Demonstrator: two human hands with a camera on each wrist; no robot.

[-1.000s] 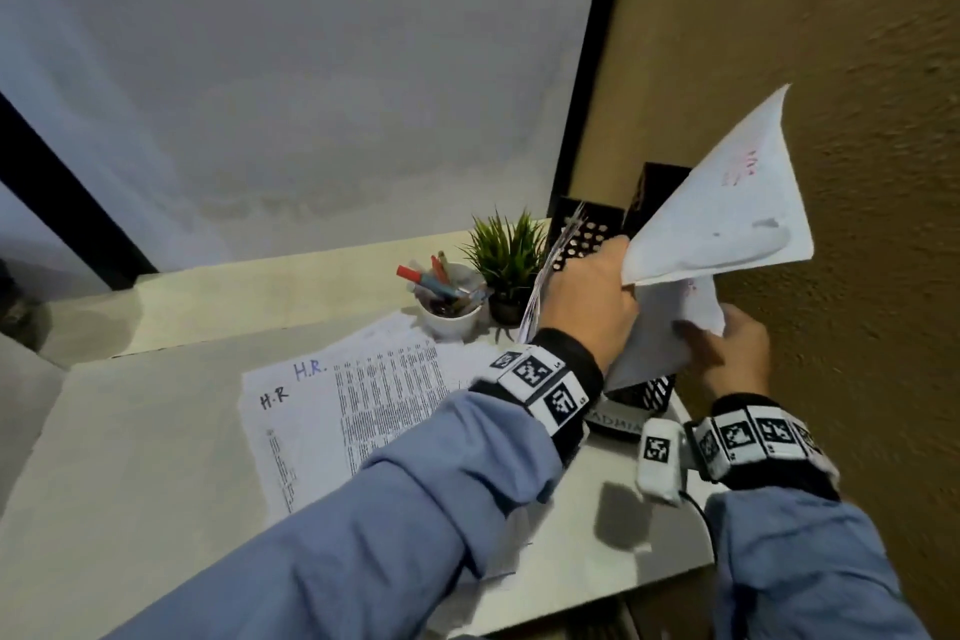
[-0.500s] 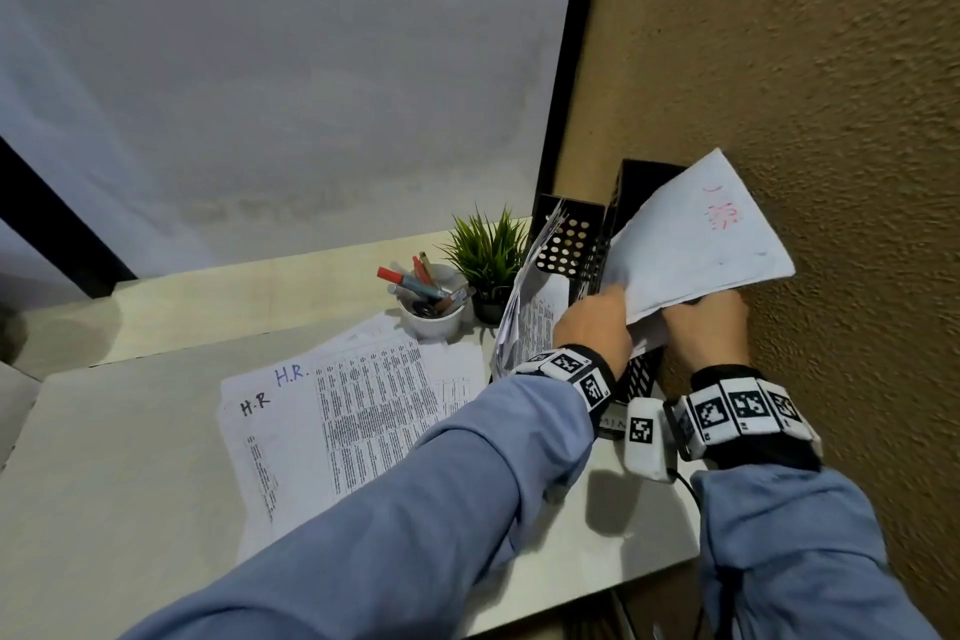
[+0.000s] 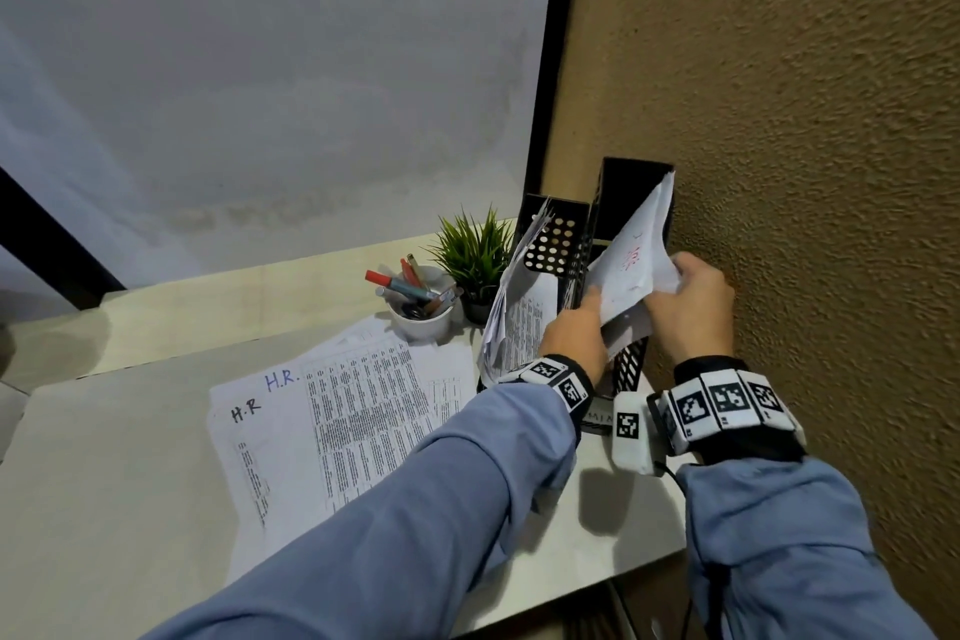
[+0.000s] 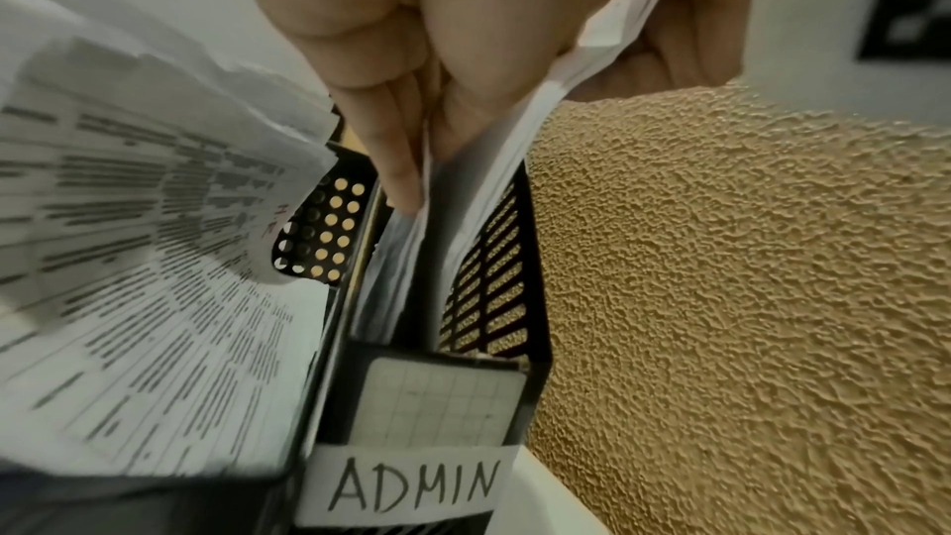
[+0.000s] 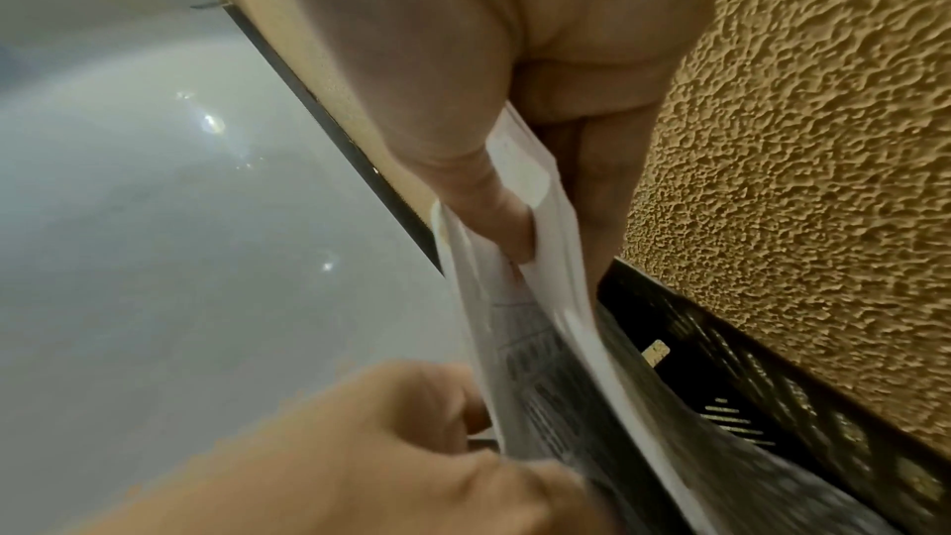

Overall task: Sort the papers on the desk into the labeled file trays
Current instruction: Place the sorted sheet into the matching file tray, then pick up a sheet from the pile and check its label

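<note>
A white sheet with red writing (image 3: 636, 265) stands partly inside the black slotted tray labelled ADMIN (image 4: 411, 483), against the wall. My left hand (image 3: 582, 322) pinches the sheet's near lower edge, and its fingers (image 4: 391, 145) reach down into the tray (image 4: 494, 259) beside the paper (image 4: 494, 186). My right hand (image 3: 685, 296) grips the sheet's right side, thumb on its face (image 5: 509, 226). The sheet (image 5: 540, 320) bends as it enters the tray (image 5: 746, 361). A second black tray with round holes (image 3: 558, 244) stands to the left and holds printed papers (image 3: 514, 317).
Several printed sheets marked H.R (image 3: 322, 421) lie spread on the desk to the left. A white cup of pens (image 3: 423, 317) and a small green plant (image 3: 475, 255) stand behind them. The rough brown wall (image 3: 805, 172) runs close along the right side.
Both hands have brought the sheet down from above the trays into the ADMIN tray. It was spread in the air and is now bent, its lower part inside.
</note>
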